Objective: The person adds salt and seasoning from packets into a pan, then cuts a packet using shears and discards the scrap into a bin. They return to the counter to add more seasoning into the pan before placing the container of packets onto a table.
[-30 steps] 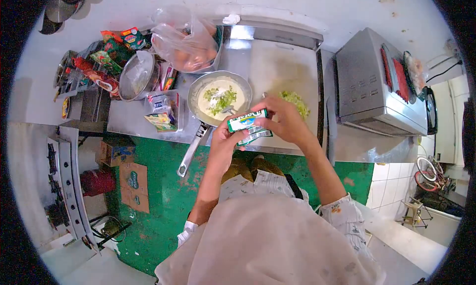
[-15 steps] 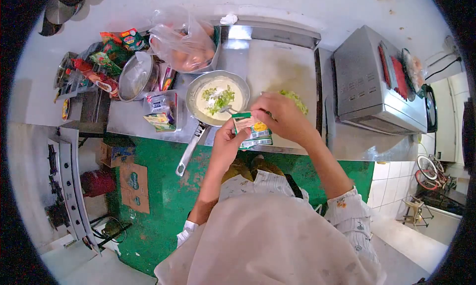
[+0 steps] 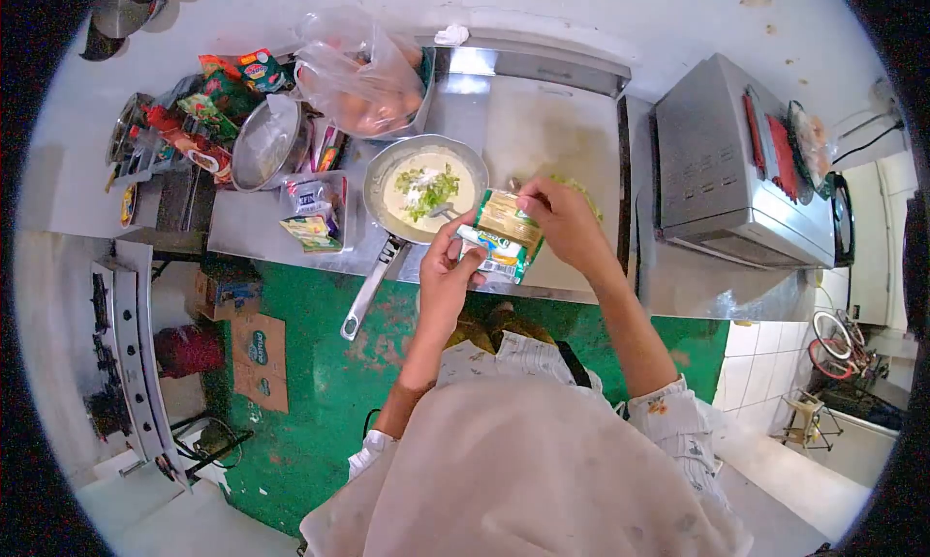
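My left hand point(image 3: 448, 274) grips the lower left of a green and white seasoning packet point(image 3: 505, 235), in front of my body. My right hand point(image 3: 567, 218) pinches the packet's upper right side. Just left of the packet, a metal pan point(image 3: 373, 201) holds pale batter point(image 3: 423, 170) with chopped green pieces and white powder on top. A fork or spoon point(image 3: 446, 210) leans in the pan, its handle partly hidden. More chopped greens point(image 3: 584, 195) lie on the white cutting board point(image 3: 542, 121), partly behind my right hand.
A bag of eggs point(image 3: 373, 97), a metal bowl point(image 3: 266, 145) and a plastic tub of packets point(image 3: 317, 211) stand at the left. The pan's handle point(image 3: 366, 295) juts over the counter's front edge. On the right is a silver microwave point(image 3: 727, 160).
The packet has been turned and spread out, showing more of its gold and green surface. My right hand has moved slightly right of the packet's top, and the hands are a little farther apart.
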Demonstrator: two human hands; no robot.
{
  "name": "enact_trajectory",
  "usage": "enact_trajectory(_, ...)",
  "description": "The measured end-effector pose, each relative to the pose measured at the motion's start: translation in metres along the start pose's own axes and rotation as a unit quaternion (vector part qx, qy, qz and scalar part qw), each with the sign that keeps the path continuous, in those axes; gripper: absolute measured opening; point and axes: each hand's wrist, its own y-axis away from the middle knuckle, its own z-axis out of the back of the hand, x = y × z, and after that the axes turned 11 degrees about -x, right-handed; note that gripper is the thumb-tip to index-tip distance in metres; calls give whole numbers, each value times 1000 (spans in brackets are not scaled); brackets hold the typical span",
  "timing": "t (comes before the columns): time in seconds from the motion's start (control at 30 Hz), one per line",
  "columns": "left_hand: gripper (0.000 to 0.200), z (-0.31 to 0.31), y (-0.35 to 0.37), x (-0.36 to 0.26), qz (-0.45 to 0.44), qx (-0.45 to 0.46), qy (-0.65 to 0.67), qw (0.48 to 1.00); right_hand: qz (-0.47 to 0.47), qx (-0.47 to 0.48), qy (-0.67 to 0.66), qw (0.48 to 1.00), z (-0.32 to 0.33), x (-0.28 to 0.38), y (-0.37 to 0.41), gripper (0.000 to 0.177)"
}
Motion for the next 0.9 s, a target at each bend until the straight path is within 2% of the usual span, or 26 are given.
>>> enact_trajectory(0.13, 33, 4, -4, 9, -78, -22, -20, 997, -24, 2, 2, 1000, 3, 2, 2, 12)
enact_trajectory(0.27, 30, 15, -7, 15, -73, -11, 0, 997, -23, -26, 24, 999, 7, 8, 0, 14)
enact_trajectory(0.33, 26, 19, -7, 4, -151, -21, -32, 988, -21, -26, 24, 999, 11, 10, -1, 16)
enact_trajectory(0.4, 26, 33, -7, -6, -124, -62, -24, 990, -11, -47, 70, 996, 15, 14, -3, 16)
enact_trajectory(0.43, 25, 48, -12, -10, -129, -103, -45, 985, 2, -70, 7, 997, 15, 16, -1, 16)
enact_trajectory(0.47, 24, 64, -17, -15, -133, -143, -65, 978, 5, -66, 4, 998, 16, 19, -2, 16)
enact_trajectory(0.53, 20, 100, -30, -25, -147, -212, -100, 961, -24, -66, 78, 994, 21, 26, -4, 15)
enact_trajectory(0.57, 20, 122, -41, -23, -148, -215, -100, 960, 4, -85, 65, 994, 17, 19, -5, 14)
enact_trajectory(0.63, 15, 161, -64, -11, -169, -234, -236, 928, -16, -64, 75, 995, 15, 20, -8, 14)
enact_trajectory(0.67, 15, 169, -68, -12, -170, -235, -236, 928, -37, -45, 86, 995, 14, 21, -10, 15)
enact_trajectory(0.73, 16, 172, -70, -21, -230, -169, -473, 834, -29, -39, 91, 995, 8, 19, -12, 14)
enact_trajectory(0.77, 18, 169, -70, -21, -236, -172, -533, 794, -21, -34, 95, 995, 5, 18, -13, 14)
enact_trajectory(0.9, 17, 169, -84, -12, -265, -153, -553, 775, -13, -34, 98, 995, -4, 24, -14, 16)
